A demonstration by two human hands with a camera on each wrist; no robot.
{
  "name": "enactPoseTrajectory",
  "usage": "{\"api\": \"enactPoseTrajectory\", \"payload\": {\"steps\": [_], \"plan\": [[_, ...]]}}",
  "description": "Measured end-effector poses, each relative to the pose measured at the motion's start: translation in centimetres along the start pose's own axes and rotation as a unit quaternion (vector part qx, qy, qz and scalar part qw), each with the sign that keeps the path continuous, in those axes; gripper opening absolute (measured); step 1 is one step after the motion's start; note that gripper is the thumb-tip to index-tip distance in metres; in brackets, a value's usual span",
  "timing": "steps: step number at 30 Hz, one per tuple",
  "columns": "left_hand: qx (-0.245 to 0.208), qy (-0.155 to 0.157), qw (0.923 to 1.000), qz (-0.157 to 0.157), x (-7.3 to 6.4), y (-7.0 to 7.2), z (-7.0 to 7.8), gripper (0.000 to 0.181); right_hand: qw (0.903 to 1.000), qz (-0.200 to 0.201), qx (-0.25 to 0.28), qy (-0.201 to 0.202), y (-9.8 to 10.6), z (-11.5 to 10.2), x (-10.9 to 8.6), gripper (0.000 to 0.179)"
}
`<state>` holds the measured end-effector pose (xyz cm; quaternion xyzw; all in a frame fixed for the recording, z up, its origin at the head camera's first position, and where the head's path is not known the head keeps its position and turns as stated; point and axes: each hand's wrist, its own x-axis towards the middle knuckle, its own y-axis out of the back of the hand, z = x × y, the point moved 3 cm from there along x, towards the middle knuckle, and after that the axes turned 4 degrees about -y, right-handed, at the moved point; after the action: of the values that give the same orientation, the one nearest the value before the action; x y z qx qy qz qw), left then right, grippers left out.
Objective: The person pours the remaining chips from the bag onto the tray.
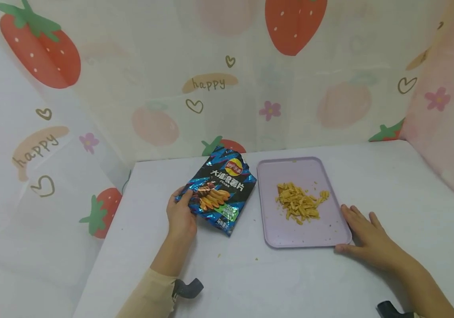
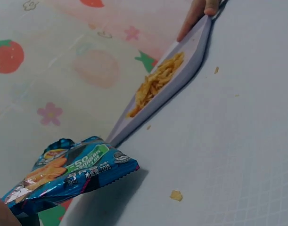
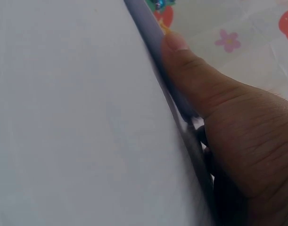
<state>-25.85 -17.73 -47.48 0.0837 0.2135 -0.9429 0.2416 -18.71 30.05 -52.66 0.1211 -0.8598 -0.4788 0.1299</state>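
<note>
My left hand [image 1: 182, 219] grips the left edge of a blue and black potato chip bag [image 1: 227, 187], thumb on its printed front. The bag is tilted, its lower edge over the white table just left of a lilac tray [image 1: 302, 238]. Yellow chip pieces [image 1: 298, 202] lie heaped in the middle of the tray, with small crumbs around them. At the tray's near right corner rests my right hand [image 1: 374, 242], fingers extended along the right side and thumb at the near edge. The right wrist view shows the thumb [image 3: 186, 66] against the tray's rim.
Loose crumbs [image 2: 176, 195] lie on the white tabletop [image 1: 227, 282] between the bag and the table's near side. Behind the table hangs a strawberry-print cloth [image 1: 227, 44], with more cloth at left and right. Dark wrist mounts [image 1: 188, 288] sit on both forearms.
</note>
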Motion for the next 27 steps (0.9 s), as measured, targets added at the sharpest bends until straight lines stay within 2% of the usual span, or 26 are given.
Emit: {"api": "enactPoseTrajectory", "payload": {"steps": [10, 15, 22, 27], "plan": [[0.017, -0.005, 0.9998, -0.008, -0.3, -0.36, -0.6, 0.036, 0.9998, -0.014, 0.0, -0.012, 0.14, -0.09, -0.12, 0.109], [0.029, -0.018, 0.9994, -0.009, -0.3, -0.46, -0.59, 0.035, 0.9999, -0.012, 0.002, -0.009, 0.27, -0.22, 0.01, 0.108], [0.07, -0.016, 0.9973, -0.014, -0.05, 0.05, -0.71, 0.037, 0.9997, -0.02, 0.009, -0.014, 0.14, -0.16, 0.04, 0.108], [0.116, -0.009, 0.9925, -0.038, 0.05, 0.49, -0.84, 0.042, 0.9995, -0.023, 0.006, -0.022, 0.13, 0.17, -0.03, 0.11]]}}
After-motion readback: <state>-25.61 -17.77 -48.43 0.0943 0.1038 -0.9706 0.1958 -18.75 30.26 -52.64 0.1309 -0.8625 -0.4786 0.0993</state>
